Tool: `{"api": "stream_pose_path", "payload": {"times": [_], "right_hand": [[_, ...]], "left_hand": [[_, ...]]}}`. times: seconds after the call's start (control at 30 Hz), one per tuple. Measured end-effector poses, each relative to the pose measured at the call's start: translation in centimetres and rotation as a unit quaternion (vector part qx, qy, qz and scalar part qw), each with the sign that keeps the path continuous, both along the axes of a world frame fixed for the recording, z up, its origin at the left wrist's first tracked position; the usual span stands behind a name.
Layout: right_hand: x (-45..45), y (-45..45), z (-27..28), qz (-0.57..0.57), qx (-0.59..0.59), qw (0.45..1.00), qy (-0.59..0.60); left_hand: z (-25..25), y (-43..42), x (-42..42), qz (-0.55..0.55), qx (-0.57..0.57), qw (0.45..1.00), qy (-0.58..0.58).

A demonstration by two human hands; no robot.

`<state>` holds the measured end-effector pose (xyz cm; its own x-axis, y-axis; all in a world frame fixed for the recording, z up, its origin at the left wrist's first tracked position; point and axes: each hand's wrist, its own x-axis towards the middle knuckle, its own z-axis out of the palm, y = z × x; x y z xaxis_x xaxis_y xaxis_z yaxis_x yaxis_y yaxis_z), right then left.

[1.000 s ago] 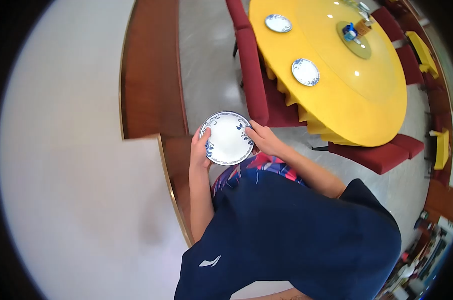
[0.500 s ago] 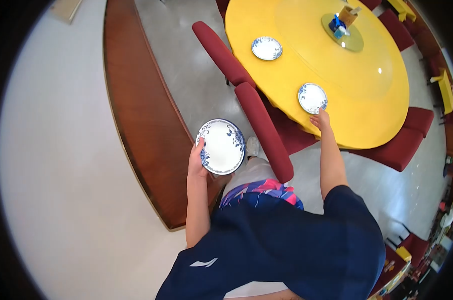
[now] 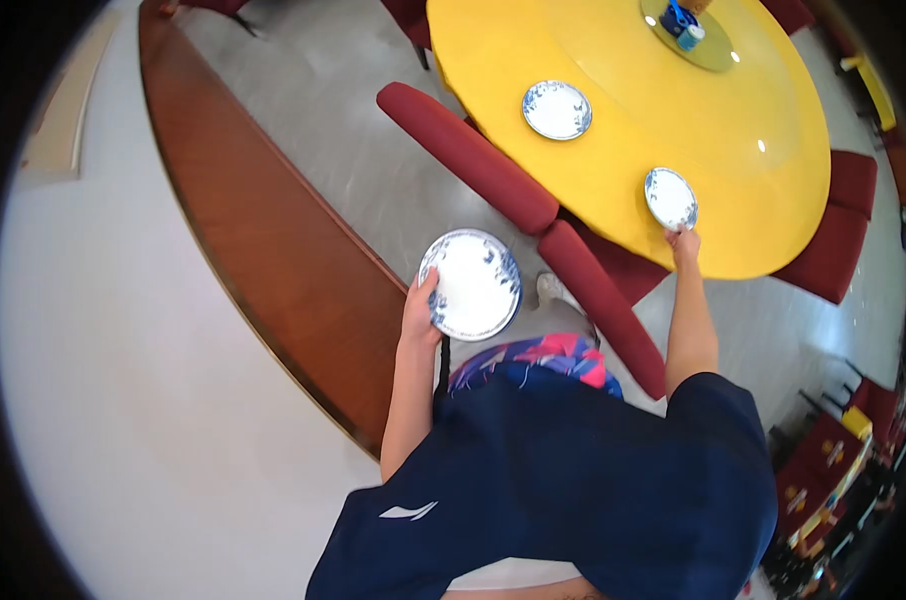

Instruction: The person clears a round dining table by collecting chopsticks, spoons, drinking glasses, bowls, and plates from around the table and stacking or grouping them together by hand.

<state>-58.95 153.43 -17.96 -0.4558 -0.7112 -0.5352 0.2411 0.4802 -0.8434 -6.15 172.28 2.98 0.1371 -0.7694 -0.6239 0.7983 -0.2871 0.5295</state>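
Observation:
My left hand point(image 3: 422, 308) grips a round white plate point(image 3: 476, 285) with a blue floral rim, its thumb lying over the near edge. Whether more plates sit beneath it cannot be told. Stretched out over the near side of the round table, my right hand point(image 3: 683, 240) pinches the edge of a similar plate point(image 3: 671, 198). That plate appears slightly tilted; whether it touches the yellow tablecloth point(image 3: 603, 190) is unclear. Farther left on the cloth lies another blue-and-white plate point(image 3: 558, 110).
Red chairs point(image 3: 468, 155) line the table's near side, one chair back point(image 3: 603, 305) close before me. A glass turntable point(image 3: 688, 90) carries a small stand with blue items point(image 3: 685, 30). To my left runs a brown wooden ledge point(image 3: 263, 220) along a white wall.
The view has shifted, with the table's chairs appearing farther right. My right hand and its plate have moved slightly right relative to the other plate. My left hand still holds its plate.

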Motion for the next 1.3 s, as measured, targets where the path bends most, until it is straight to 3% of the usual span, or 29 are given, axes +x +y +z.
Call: {"api": "stream_pose_path", "payload": {"times": [0.03, 0.13, 0.2, 0.3, 0.4, 0.5, 0.6, 0.67, 0.7, 0.77, 0.8, 0.87, 0.97, 1.03, 1.07, 1.1, 1.13, 1.2, 1.27, 1.3], "right_hand": [[0.7, -0.6, 2.6, -0.016, 0.041, 0.999, -0.003], [6.8, 2.4, 11.2, -0.005, 0.006, 0.999, 0.042], [11.0, 2.8, 18.1, 0.064, -0.088, 0.993, -0.034], [21.3, 3.0, 27.7, 0.114, -0.076, 0.990, -0.017], [29.3, 4.7, 31.3, 0.200, -0.048, 0.978, -0.020], [35.7, 6.3, 31.0, 0.239, -0.068, 0.966, -0.070], [39.9, 5.1, 34.3, 0.268, -0.080, 0.960, -0.020], [42.2, 4.1, 32.6, 0.303, -0.084, 0.947, 0.057], [43.0, 3.0, 33.0, 0.300, -0.100, 0.947, 0.064], [44.3, 0.4, 30.8, 0.344, -0.176, 0.903, 0.189], [44.9, -1.1, 31.1, 0.340, -0.173, 0.906, 0.183], [46.2, -4.1, 31.6, 0.454, -0.124, 0.830, 0.300], [46.2, -9.3, 31.9, 0.423, -0.092, 0.865, 0.254], [42.5, -13.6, 24.2, 0.203, -0.044, 0.950, 0.233], [38.9, -15.1, 20.1, 0.147, 0.073, 0.958, 0.234], [36.1, -15.2, 12.2, 0.030, 0.066, 0.892, 0.446], [33.2, -15.2, 6.9, 0.036, 0.242, 0.873, 0.421], [31.2, -16.1, 3.7, -0.064, 0.357, 0.863, 0.352], [30.9, -17.8, 5.0, -0.067, 0.285, 0.925, 0.242], [29.8, -16.7, 3.8, -0.063, 0.283, 0.928, 0.233]], "left_hand": [[0.5, -2.4, 2.0, -0.016, 0.008, 1.000, 0.006], [1.9, -6.1, 5.5, -0.082, 0.004, 0.996, -0.017], [4.0, -9.5, 6.4, -0.116, -0.027, 0.991, -0.053], [2.5, -13.5, 8.1, -0.153, -0.019, 0.988, -0.030], [3.1, -15.0, 9.0, -0.210, -0.043, 0.977, -0.007], [2.3, -16.0, 10.2, -0.253, -0.068, 0.965, -0.006], [2.1, -16.7, 11.8, -0.245, -0.043, 0.969, 0.010], [0.3, -17.6, 13.7, -0.256, -0.079, 0.963, -0.004], [0.7, -18.4, 14.2, -0.256, -0.101, 0.961, -0.026], [2.0, -20.1, 16.0, -0.246, -0.073, 0.966, -0.024], [3.0, -21.2, 16.8, -0.258, -0.068, 0.962, -0.061], [4.8, -23.6, 18.5, -0.251, -0.035, 0.964, -0.085], [5.3, -26.5, 22.0, -0.250, -0.017, 0.961, -0.120], [5.2, -28.0, 23.6, -0.223, -0.001, 0.965, -0.135], [4.7, -28.8, 24.0, -0.216, 0.000, 0.969, -0.118], [4.5, -29.2, 24.8, -0.212, 0.009, 0.972, -0.102], [4.3, -29.9, 25.6, -0.224, 0.009, 0.970, -0.094], [4.0, -31.5, 27.9, -0.233, 0.025, 0.968, -0.089], [4.1, -33.8, 29.0, -0.236, 0.001, 0.970, -0.058], [3.1, -33.1, 29.1, -0.236, -0.002, 0.970, -0.058]]}}
